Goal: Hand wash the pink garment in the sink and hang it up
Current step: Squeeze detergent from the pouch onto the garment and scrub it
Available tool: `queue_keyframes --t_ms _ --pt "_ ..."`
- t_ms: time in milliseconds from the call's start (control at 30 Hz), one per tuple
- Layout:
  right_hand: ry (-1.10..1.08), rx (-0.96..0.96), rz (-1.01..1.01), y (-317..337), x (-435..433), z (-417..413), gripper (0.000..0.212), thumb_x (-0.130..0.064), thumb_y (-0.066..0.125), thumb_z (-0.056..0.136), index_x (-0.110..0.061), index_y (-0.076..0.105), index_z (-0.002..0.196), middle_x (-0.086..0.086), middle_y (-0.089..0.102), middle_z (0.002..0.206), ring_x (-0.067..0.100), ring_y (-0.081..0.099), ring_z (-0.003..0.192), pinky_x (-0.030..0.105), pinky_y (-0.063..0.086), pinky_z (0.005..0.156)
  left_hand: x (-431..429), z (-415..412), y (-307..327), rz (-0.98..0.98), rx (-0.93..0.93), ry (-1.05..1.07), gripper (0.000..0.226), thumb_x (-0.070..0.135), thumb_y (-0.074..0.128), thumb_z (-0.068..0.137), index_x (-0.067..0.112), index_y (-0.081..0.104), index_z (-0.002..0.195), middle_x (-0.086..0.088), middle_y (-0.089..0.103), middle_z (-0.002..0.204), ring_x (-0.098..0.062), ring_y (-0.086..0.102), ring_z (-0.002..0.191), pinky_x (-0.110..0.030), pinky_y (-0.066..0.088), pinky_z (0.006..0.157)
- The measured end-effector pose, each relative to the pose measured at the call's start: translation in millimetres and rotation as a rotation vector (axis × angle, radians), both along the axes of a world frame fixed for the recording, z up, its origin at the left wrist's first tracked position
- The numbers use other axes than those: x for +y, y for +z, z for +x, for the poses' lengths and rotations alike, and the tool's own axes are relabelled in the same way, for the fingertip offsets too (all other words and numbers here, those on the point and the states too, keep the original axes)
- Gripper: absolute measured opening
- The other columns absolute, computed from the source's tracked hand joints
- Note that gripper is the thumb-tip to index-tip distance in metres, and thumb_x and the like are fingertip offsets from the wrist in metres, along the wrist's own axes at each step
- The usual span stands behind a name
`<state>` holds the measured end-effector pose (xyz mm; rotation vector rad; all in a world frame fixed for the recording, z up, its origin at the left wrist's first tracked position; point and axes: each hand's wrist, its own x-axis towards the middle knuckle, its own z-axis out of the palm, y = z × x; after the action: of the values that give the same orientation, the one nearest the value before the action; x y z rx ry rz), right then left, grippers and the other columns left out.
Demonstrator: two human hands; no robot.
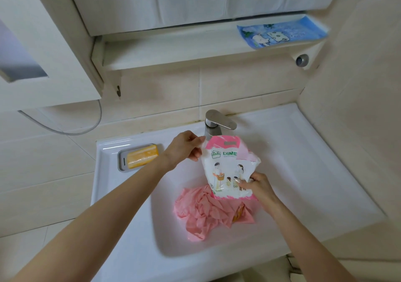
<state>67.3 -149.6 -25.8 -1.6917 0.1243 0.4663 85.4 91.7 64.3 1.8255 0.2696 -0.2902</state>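
Observation:
The pink garment (208, 212) lies crumpled in the basin of the white sink (134, 227), below the tap. Above it I hold a white and pink detergent bag (227, 168) printed with a family picture. My left hand (186, 148) pinches the bag's upper left corner. My right hand (256, 185) grips its lower right edge. The bag hangs upright over the garment, just in front of the steel faucet (217, 123).
A yellow soap bar in a grey dish (138, 156) sits on the sink's left ledge. A blue packet (282, 34) lies on the shelf under the mirror cabinet. Tiled walls close in on the left and right.

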Motion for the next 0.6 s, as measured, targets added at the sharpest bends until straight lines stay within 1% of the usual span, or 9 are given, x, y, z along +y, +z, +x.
queue_keyframes --t_ms 100,167,200,267,367,433,467,533,600 --pt "-0.015 -0.031 0.059 2.5 5.9 -3.0 0.006 0.006 0.066 0.081 0.007 0.067 0.087 0.007 0.065 0.076 0.015 0.058 0.068 0.016 0.047 0.059 -3.1 -3.2 -3.6 -0.081 0.078 0.007 0.021 0.024 0.052 0.098 0.004 0.051 0.09 -0.012 0.066 0.075 -0.01 0.06 0.048 -0.023 0.053 0.052" --pt "-0.01 -0.023 0.102 4.8 13.0 -5.2 0.007 0.007 0.065 0.081 0.001 0.067 0.078 0.001 0.063 0.068 0.012 0.057 0.063 0.015 0.045 0.058 -8.3 -5.5 -6.8 -0.042 0.045 0.015 0.02 0.025 0.05 0.098 0.006 0.052 0.092 -0.01 0.067 0.077 -0.011 0.06 0.051 -0.022 0.052 0.051" --pt "0.001 -0.009 0.112 5.5 16.8 -6.7 0.01 0.006 0.065 0.082 -0.002 0.067 0.077 0.0 0.065 0.067 0.012 0.058 0.064 0.016 0.046 0.058 -11.5 -6.2 -7.3 -0.003 0.004 0.022 0.02 0.025 0.051 0.098 0.006 0.053 0.092 -0.009 0.067 0.076 -0.011 0.06 0.053 -0.022 0.051 0.052" --pt "0.033 0.036 0.127 2.5 22.1 -9.0 0.009 0.004 0.067 0.081 -0.004 0.07 0.084 0.006 0.071 0.081 0.019 0.065 0.078 0.024 0.053 0.069 -15.4 -6.0 -4.5 0.082 -0.087 0.039 0.02 0.025 0.055 0.096 0.005 0.054 0.091 -0.006 0.065 0.07 -0.009 0.059 0.049 -0.02 0.05 0.051" --pt "0.196 0.118 0.153 -3.8 21.5 -11.8 0.036 -0.003 0.073 0.078 -0.012 0.065 0.111 0.005 0.071 0.111 0.021 0.066 0.105 0.038 0.052 0.091 -9.0 -3.2 7.4 0.077 -0.111 0.034 0.021 0.024 0.058 0.094 0.006 0.056 0.084 -0.005 0.063 0.063 -0.013 0.058 0.045 -0.028 0.053 0.057" --pt "0.266 0.138 0.16 1.3 19.8 -13.1 0.064 -0.015 0.08 0.071 -0.02 0.053 0.129 0.001 0.063 0.127 0.015 0.061 0.113 0.037 0.05 0.095 -3.7 -5.0 17.0 0.087 -0.081 -0.025 0.024 0.025 0.059 0.093 0.002 0.057 0.086 -0.005 0.062 0.061 -0.017 0.061 0.047 -0.035 0.054 0.063" --pt "0.22 0.116 0.185 8.6 20.0 -12.3 0.081 -0.017 0.082 0.067 -0.026 0.043 0.138 -0.002 0.056 0.135 0.012 0.057 0.119 0.038 0.05 0.096 -3.5 -7.7 21.7 0.114 -0.069 -0.061 0.026 0.024 0.059 0.093 -0.001 0.057 0.088 -0.004 0.062 0.06 -0.017 0.063 0.047 -0.033 0.054 0.062" --pt "0.059 -0.05 0.251 33.1 23.6 -5.6 0.103 -0.011 0.082 0.063 -0.041 0.026 0.143 -0.012 0.042 0.143 0.004 0.044 0.128 0.039 0.049 0.097 -7.7 -12.5 29.1 0.166 -0.074 -0.123 0.03 0.023 0.057 0.094 -0.007 0.055 0.093 -0.004 0.061 0.059 -0.015 0.063 0.046 -0.026 0.053 0.056" --pt "0.101 -0.272 0.157 65.0 33.1 6.1 0.099 -0.017 0.084 0.06 -0.043 0.03 0.139 -0.016 0.045 0.138 -0.003 0.043 0.124 0.027 0.047 0.097 -13.3 -12.9 33.5 0.213 -0.097 -0.167 0.031 0.024 0.056 0.095 -0.007 0.054 0.094 -0.004 0.061 0.06 -0.014 0.064 0.046 -0.021 0.052 0.052"
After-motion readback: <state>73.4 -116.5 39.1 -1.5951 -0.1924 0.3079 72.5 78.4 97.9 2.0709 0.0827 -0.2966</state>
